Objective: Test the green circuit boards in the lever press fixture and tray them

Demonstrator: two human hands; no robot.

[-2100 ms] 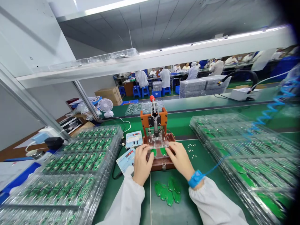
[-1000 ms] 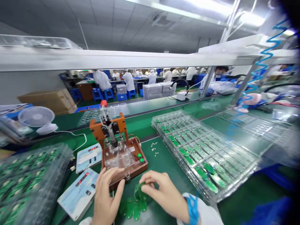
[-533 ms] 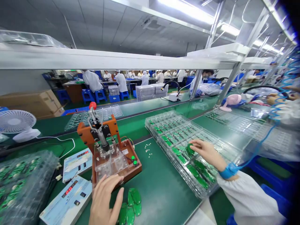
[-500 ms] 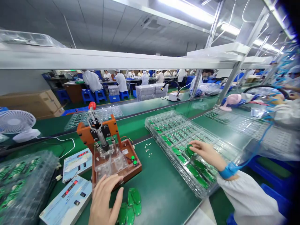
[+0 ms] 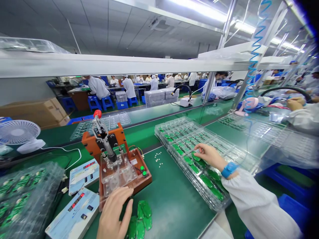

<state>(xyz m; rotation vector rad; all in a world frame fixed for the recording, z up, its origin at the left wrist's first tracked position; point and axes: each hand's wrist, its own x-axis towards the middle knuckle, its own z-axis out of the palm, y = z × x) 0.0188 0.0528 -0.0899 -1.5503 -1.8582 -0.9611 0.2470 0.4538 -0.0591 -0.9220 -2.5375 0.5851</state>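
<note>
At the clear tray point(image 5: 174, 131), your right hand point(image 5: 208, 154) rests its fingertips on a green circuit board point(image 5: 195, 157), grip unclear; your open left hand point(image 5: 113, 214) lies nearer the press jig point(image 5: 102, 137).

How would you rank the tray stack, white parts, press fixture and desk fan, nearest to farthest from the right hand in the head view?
1. Clear tray stack under the right hand
2. Small white parts on the green mat, left of it
3. Orange press fixture, left of those
4. White desk fan, far left
</note>
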